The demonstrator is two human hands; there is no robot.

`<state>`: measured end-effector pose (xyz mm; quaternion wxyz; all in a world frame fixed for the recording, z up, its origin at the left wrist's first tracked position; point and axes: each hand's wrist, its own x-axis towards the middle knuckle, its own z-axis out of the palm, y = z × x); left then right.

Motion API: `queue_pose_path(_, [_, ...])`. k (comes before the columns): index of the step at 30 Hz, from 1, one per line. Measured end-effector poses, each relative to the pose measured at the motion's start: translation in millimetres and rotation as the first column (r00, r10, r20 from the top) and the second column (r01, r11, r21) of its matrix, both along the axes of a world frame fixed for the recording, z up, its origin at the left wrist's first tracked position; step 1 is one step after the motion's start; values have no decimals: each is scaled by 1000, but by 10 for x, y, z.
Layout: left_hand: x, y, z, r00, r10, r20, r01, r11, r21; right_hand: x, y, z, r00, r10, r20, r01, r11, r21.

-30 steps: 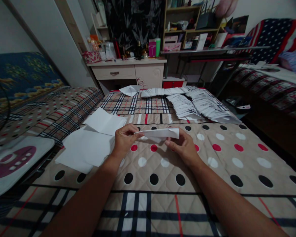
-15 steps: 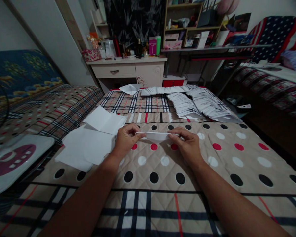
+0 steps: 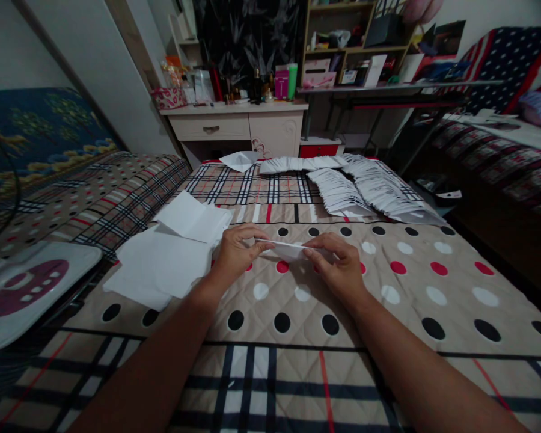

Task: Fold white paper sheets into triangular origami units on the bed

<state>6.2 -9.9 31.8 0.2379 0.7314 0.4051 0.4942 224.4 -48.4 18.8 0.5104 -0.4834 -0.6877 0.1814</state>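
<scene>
A folded sheet of white paper (image 3: 288, 249) is held up just above the dotted bedspread, its folded edge toward me. My left hand (image 3: 240, 251) pinches the paper's left end between thumb and fingers. At the other end, my right hand (image 3: 336, 260) grips it with the thumb in front and the fingers behind. Left of my left hand lies a loose pile of white paper sheets (image 3: 162, 261), with a creased sheet (image 3: 187, 216) on top. Beyond my right hand, rows of folded papers (image 3: 340, 192) overlap closely.
The quilted bedspread (image 3: 279, 322) spreads under everything. At its far end are another row of folded papers (image 3: 297, 164) and a single folded sheet (image 3: 240, 160). A white folding stool (image 3: 83, 255) stands at the left; a dresser (image 3: 234, 111) is behind.
My hands have come slightly closer together along the folded paper. The right thumb has slid a little left, and the paper tilts down more to the right.
</scene>
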Motion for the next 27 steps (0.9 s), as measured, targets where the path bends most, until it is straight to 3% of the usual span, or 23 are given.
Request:
queue_pose_path(5, [80,-75,82,999,-6,-34,7,998,55,-65,-59,106,978,-46,203,28,996,89])
queue_pose_path(13, [125,-111,115,998,-20,-60,25,996,87,-89,-77,155,958,-57,281,19,991,136])
queue_pose_path(16, [143,-139,144,978,6,-210,22,992,128,-93,-97,177,921,-78,382,-4,978,211])
queue_pose_path(21, [197,-217,188,859,65,-508,65,970,235,-119,-133,207,844,-111,525,-36,964,263])
queue_pose_path(27, [211,-237,161,874,122,-470,8,964,266,-93,-83,190,865,-85,495,-49,966,253])
